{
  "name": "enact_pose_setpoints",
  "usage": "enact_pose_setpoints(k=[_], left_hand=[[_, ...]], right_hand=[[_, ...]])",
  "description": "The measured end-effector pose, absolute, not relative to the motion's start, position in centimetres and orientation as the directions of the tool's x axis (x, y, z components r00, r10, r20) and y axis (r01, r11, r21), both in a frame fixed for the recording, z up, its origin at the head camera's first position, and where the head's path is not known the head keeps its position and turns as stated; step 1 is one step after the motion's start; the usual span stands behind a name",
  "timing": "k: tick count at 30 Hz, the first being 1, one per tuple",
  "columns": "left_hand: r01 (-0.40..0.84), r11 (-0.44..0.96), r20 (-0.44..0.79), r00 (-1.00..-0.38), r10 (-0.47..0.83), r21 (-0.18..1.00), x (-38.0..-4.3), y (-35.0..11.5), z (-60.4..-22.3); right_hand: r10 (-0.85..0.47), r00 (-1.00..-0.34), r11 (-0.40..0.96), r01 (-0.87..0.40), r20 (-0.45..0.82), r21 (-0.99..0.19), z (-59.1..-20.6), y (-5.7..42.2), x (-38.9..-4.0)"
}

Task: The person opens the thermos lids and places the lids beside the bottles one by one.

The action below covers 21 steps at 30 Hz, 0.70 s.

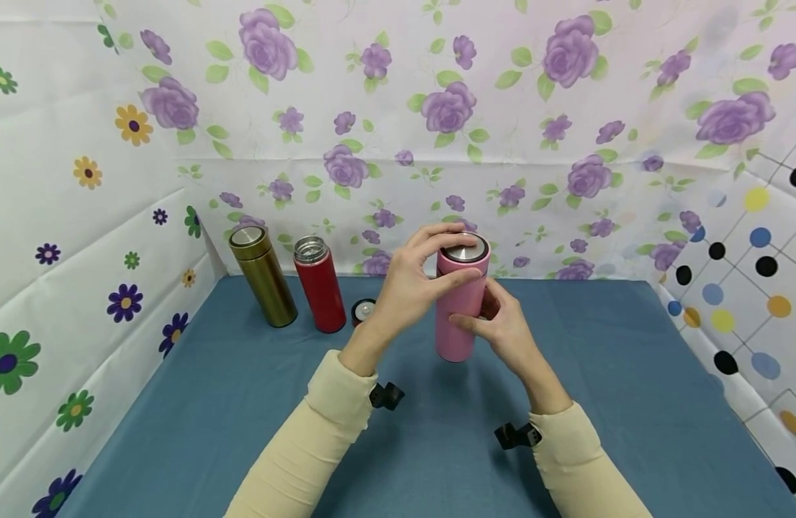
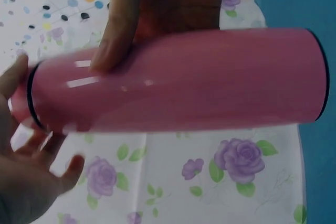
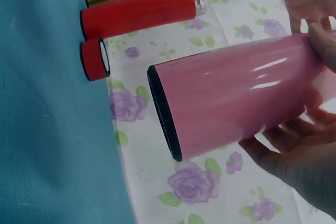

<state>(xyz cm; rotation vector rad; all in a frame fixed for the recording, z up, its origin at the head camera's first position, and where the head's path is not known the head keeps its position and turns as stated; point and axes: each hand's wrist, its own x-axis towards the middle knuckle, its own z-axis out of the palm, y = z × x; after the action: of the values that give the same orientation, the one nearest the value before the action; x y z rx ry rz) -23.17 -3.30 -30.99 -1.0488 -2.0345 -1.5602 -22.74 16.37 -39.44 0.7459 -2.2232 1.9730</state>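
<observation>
A pink thermos [image 1: 459, 309] stands upright in both hands, its black-rimmed base lifted off the blue cloth in the right wrist view. My left hand [image 1: 420, 270] grips its top from the left, thumb and fingers round the steel-topped pink lid [image 1: 466, 250]. The right hand [image 1: 504, 324] holds the body from the right, below the left one, with the thumb across the front. In the left wrist view, a thin black ring marks the lid end of the thermos [image 2: 199, 82], and the right hand's thumb [image 2: 113, 45] lies on its side.
To the left stand a gold thermos [image 1: 263, 277] with its lid on and a red thermos [image 1: 320, 288] with its mouth uncovered. A red lid [image 1: 363, 310] lies beside the red one. Blue cloth [image 1: 618, 374] covers the table; flowered sheets [image 1: 372, 129] hang behind.
</observation>
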Motion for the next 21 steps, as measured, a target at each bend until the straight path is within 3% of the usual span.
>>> enact_pose_setpoints(k=[7, 21], left_hand=[[0.682, -0.029, 0.599, -0.620, 0.506, 0.731, -23.6, -4.9, -30.3], [0.707, -0.041, 0.627, -0.598, 0.499, 0.707, -23.4, -5.0, -29.8]], right_hand=[[-0.423, -0.833, 0.004, -0.395, 0.357, -0.919, -39.1, 17.5, -22.5], [-0.443, -0.806, -0.014, -0.432, 0.393, -0.902, -38.9, 17.7, -22.5]])
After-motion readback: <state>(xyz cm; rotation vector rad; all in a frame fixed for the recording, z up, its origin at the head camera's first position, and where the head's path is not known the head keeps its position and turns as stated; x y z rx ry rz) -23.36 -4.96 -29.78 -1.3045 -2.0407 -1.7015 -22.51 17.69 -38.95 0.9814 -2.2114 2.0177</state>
